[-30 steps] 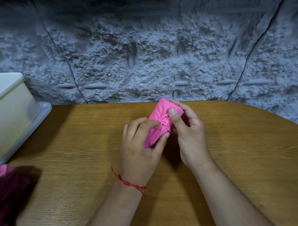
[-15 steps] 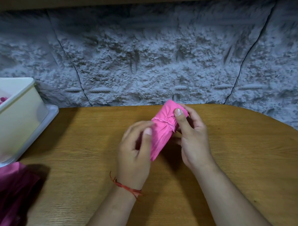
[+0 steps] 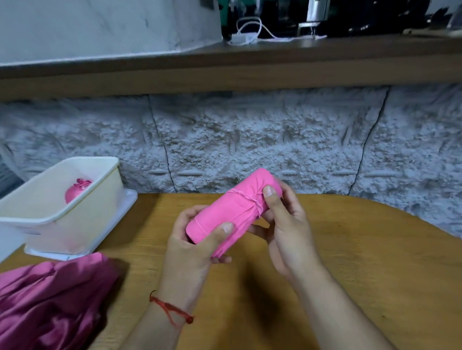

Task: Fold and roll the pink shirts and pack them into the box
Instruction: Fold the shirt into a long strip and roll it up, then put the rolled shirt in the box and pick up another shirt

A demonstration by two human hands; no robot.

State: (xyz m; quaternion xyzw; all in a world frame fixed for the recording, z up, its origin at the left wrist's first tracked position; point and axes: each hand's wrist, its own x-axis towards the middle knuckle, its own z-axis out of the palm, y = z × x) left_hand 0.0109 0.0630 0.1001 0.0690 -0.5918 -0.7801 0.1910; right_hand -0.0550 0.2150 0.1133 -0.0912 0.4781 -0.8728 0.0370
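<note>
Though open-topped, box [image 3: 98, 198] with pink roll [image 3: 77, 191]

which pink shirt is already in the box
The small roll inside the white box at left. The bigger roll is gripped by the left hand and right hand; the loose pink cloth lies on the table.

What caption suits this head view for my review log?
The left hand and right hand grip a rolled pink shirt over the table; white box holds another roll.
</note>
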